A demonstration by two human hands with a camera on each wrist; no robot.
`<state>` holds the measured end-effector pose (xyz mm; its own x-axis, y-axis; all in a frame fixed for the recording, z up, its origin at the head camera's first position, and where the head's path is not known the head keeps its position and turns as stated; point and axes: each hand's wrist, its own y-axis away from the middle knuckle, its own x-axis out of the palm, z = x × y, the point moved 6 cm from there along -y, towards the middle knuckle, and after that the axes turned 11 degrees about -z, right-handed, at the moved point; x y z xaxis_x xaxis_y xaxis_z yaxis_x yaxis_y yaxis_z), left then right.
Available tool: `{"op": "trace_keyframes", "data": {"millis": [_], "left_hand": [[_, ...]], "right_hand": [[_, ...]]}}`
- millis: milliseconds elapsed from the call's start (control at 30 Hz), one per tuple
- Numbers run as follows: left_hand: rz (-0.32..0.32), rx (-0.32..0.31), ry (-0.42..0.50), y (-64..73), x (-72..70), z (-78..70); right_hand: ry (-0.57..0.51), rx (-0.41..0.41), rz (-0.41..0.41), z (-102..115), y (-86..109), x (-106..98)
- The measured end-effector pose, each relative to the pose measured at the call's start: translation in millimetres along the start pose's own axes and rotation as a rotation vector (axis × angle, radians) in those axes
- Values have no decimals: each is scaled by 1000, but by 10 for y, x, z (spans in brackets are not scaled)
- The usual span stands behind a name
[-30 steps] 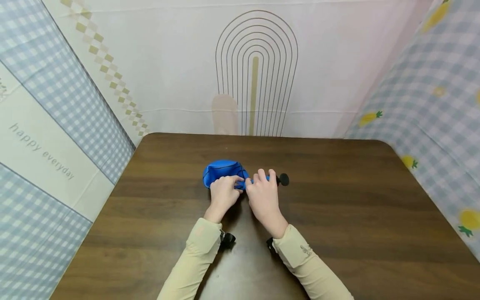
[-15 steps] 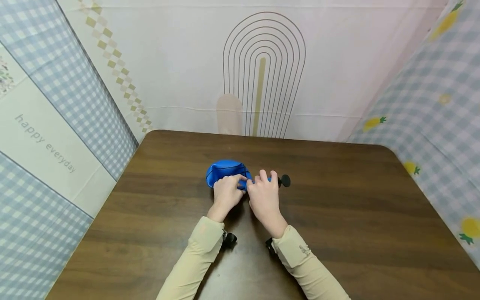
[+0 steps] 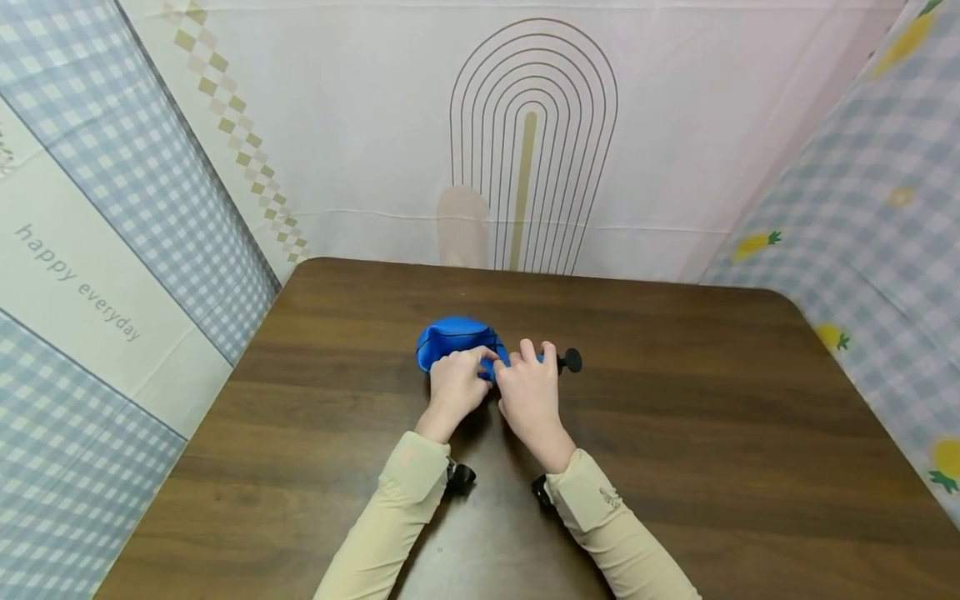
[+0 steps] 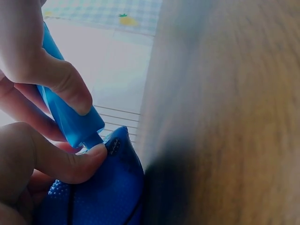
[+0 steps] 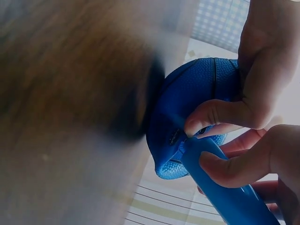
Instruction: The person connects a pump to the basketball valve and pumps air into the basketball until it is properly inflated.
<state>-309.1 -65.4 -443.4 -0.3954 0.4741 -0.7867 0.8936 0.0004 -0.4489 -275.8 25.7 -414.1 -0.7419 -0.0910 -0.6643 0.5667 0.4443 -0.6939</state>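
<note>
A limp, dented blue ball [image 3: 457, 329] with black seams lies at the middle of the table in the head view. My left hand [image 3: 456, 385] pinches its skin between thumb and fingers. In my right hand [image 3: 528, 392] is a slim blue hand pump [image 5: 229, 192], gripped along its barrel, with its round black handle [image 3: 573, 360] sticking out to the right. The pump's narrow end meets the ball beside my left thumb [image 4: 86, 164]. My left fingertips partly cover that spot, so how far the tip goes in cannot be told.
The brown wooden table [image 3: 712, 433] has rounded far corners. A pale patterned cloth [image 3: 360, 142] hangs behind it, with checked cloths at the left and right. A black wrist camera [image 3: 461, 479] sits at my left cuff.
The head view has shifted slightly, so hands and ball appear a little farther right. Both hands keep their holds on the ball and the pump.
</note>
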Motion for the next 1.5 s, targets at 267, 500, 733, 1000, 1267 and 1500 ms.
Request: {"op": "trace_keyframes", "data": {"millis": [267, 500, 733, 1000, 1267, 1500], "left_hand": [[91, 66, -55, -13, 45, -81], [155, 10, -16, 71, 40, -37], [172, -46, 81, 101, 37, 12], [362, 244, 211, 190, 118, -451], [348, 315, 222, 215, 264, -736], [225, 345, 184, 150, 198, -695]], "right_hand": [[23, -41, 65, -4, 96, -22], [-375, -20, 407, -444, 334, -146], [-488, 124, 438, -1040, 496, -281], [-622, 175, 447, -1103, 473, -212], [-637, 217, 402, -1105, 458, -203], [-635, 299, 251, -1261, 443, -269]]}}
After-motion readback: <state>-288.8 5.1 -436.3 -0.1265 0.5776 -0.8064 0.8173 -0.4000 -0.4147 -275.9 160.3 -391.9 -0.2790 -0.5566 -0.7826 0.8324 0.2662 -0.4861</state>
